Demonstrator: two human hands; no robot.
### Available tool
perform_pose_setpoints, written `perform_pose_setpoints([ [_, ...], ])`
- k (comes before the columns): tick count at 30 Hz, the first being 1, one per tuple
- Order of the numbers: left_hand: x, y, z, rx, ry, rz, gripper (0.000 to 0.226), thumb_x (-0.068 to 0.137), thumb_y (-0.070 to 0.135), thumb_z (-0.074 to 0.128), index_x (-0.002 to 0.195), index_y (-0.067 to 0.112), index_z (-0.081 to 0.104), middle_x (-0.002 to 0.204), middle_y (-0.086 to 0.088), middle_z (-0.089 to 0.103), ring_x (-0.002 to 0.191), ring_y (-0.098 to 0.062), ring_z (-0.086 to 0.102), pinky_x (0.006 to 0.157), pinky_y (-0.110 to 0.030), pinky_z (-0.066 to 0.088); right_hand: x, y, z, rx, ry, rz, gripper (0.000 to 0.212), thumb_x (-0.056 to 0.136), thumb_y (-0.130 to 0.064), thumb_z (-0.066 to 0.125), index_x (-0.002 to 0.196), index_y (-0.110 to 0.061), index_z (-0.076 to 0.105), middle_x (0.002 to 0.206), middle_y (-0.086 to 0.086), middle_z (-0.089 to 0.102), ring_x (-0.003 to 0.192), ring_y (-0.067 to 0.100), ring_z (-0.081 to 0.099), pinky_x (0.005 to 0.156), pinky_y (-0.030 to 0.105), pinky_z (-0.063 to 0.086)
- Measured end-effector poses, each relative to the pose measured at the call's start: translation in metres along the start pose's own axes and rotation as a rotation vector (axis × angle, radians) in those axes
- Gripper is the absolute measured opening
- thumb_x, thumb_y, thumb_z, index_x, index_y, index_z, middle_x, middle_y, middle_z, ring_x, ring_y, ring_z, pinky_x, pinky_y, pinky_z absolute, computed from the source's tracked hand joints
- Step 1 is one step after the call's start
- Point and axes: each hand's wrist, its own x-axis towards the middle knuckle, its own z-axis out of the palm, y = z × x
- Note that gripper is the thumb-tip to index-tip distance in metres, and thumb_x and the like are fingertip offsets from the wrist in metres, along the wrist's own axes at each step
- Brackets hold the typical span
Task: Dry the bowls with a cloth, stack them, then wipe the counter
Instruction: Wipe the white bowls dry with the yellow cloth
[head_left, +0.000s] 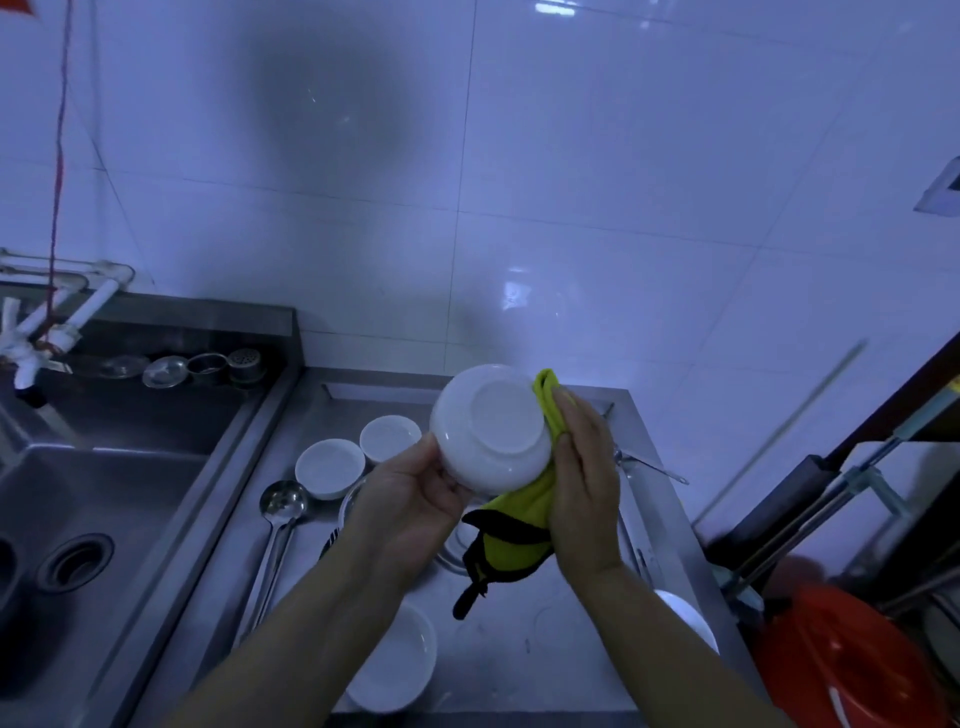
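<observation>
The left hand grips a white bowl by its rim, fingers curled around the lower left edge, and holds it up above the steel worktop with its flat underside turned toward the camera. The right hand lies with fairly straight fingers on a yellow-green cloth, pressing it against the bowl's right side. The cloth wraps the right edge of the bowl, shows above the fingertips, and hangs down below the bowl between the two wrists; its lower part has a dark trim and a dark loop dangling at the bottom.

On the worktop beyond the left hand, two small white bowls sit upright, just beside each other. A metal ladle lies left of them, its handle running toward the camera. A larger white bowl rests upright near the front edge under the left forearm, and another white dish shows partly behind the right forearm. A steel sink lies to the left, with metal strainers along its back ledge. An orange bucket stands at the lower right.
</observation>
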Motion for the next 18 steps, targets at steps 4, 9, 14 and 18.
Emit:
perform_pose_setpoints([
  [4, 0.003, -0.001, -0.002, 0.344, -0.048, 0.104, 0.027, 0.097, 0.004, 0.033, 0.088, 0.006, 0.059, 0.070, 0.000, 0.072, 0.064, -0.007, 0.068, 0.055, -0.018, 0.054, 0.024, 0.003, -0.016, 0.065, -0.129, 0.241, 0.037, 0.098, 0.000, 0.042, 0.122, -0.016, 0.064, 0.124, -0.004, 0.062, 0.119, 0.010, 0.053, 0.101, 0.027, 0.040],
  [9, 0.014, -0.013, 0.004, 0.775, -0.194, 0.129, 0.024, 0.094, 0.000, 0.037, 0.087, 0.004, 0.060, 0.068, 0.000, 0.069, 0.062, -0.009, 0.062, 0.057, -0.016, 0.050, 0.040, 0.008, -0.036, -0.150, -0.295, 0.079, 0.040, 0.094, -0.002, 0.039, 0.114, -0.023, 0.067, 0.117, 0.000, 0.065, 0.113, 0.020, 0.056, 0.098, 0.040, 0.044],
  [14, 0.026, -0.034, -0.001, 1.102, -0.254, 0.128, 0.021, 0.093, 0.002, 0.047, 0.091, 0.010, 0.066, 0.086, -0.009, 0.066, 0.078, -0.010, 0.059, 0.074, -0.023, 0.048, 0.045, 0.022, -0.066, -0.409, -0.377, -0.015, 0.033, 0.092, -0.007, 0.042, 0.112, -0.015, 0.068, 0.112, 0.000, 0.066, 0.104, 0.018, 0.057, 0.092, 0.028, 0.044],
  [18, 0.036, -0.063, -0.029, 1.435, -0.323, 0.164, 0.013, 0.088, 0.018, 0.053, 0.086, 0.015, 0.065, 0.078, -0.007, 0.064, 0.073, -0.006, 0.054, 0.070, -0.023, 0.042, 0.039, 0.041, -0.100, -0.372, -0.273, 0.151, 0.029, 0.094, -0.003, 0.045, 0.109, -0.015, 0.067, 0.106, -0.004, 0.067, 0.101, 0.014, 0.061, 0.091, 0.028, 0.048],
])
